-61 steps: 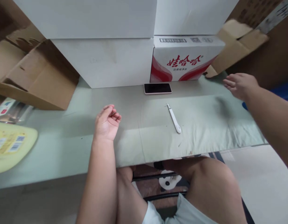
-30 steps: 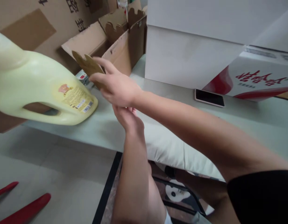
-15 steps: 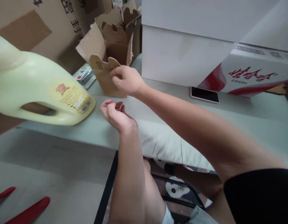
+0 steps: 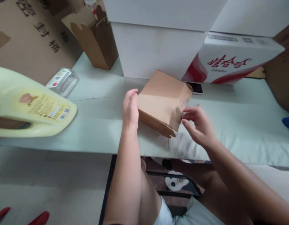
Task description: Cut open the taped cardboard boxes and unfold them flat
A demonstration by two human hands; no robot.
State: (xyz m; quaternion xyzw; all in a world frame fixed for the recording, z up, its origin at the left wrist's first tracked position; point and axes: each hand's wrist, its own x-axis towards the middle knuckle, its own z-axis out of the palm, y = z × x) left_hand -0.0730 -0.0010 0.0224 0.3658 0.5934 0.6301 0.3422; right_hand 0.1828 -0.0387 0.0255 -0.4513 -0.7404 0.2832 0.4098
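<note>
A brown cardboard box (image 4: pixel 161 97) lies tilted on its side on the pale green cloth-covered surface, its torn, flapped end facing right. My left hand (image 4: pixel 130 109) rests against the closed left end, fingers extended and not wrapped round it. At the flapped end is my right hand (image 4: pixel 199 126), thumb and fingers apart, with the fingertips close to the torn edge. Whether they touch it is blurred. Some clear, shiny material (image 4: pixel 181 142) shows on the cloth below that end, too smeared to name. The inside of the box is hidden.
A yellow jug (image 4: pixel 46 106) stands at left, beside a clear plastic pack (image 4: pixel 64 82). Another open cardboard box (image 4: pixel 97 43) is at the back. White cartons (image 4: pixel 156 50) line the rear, with a phone (image 4: pixel 197 87) before them, partly behind the box. The surface's front edge (image 4: pixel 88 150) is near.
One cardboard box has come from the back left to the middle and now lies on its side. My right hand has left the upright box flaps and moved right; my left hand now touches the box.
</note>
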